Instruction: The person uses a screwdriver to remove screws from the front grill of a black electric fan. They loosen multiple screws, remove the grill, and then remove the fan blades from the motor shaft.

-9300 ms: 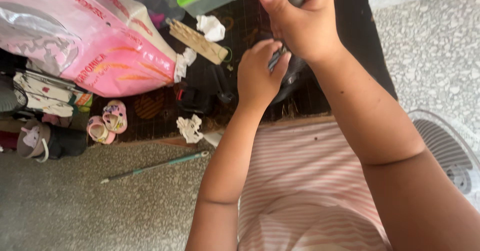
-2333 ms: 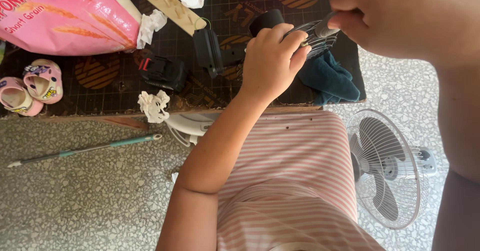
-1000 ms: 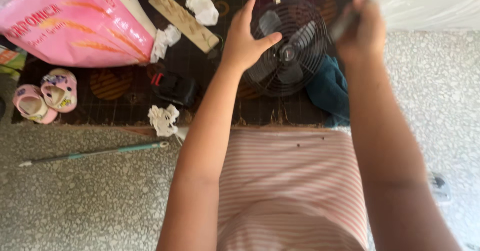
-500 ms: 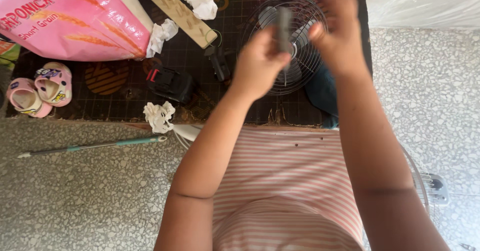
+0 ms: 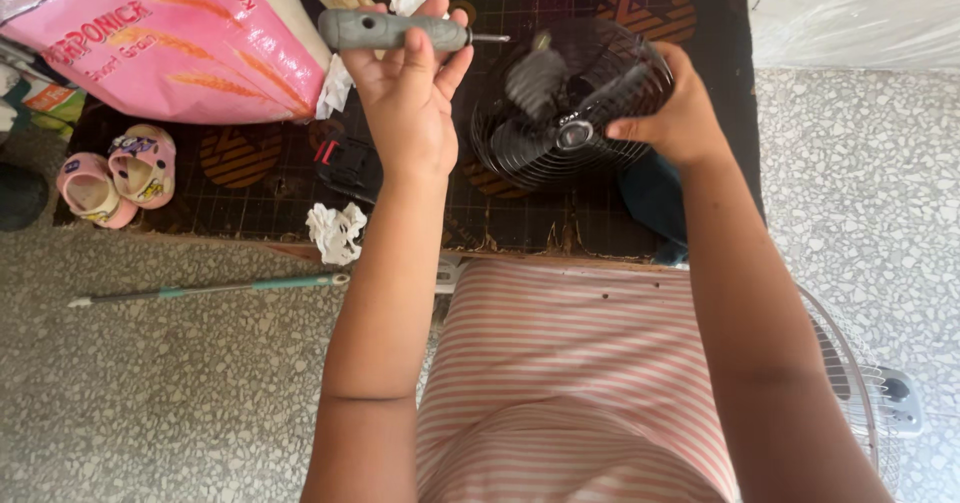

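head view: pink sack [image 5: 150,43] beside left hand [image 5: 405,103].

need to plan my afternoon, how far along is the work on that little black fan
Done: nothing clearly; the small black fan has its front grille on. In hand: the left hand holds a grey-handled screwdriver raised off it; the right hand grips its rim. Left: cannot tell; no loose screws show.

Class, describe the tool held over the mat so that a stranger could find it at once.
Start at the big pink sack on the dark mat. Just right of it, the left hand holds a screwdriver level, its metal tip pointing at the small black fan. Its thick grey handle sets it apart from everything nearby.
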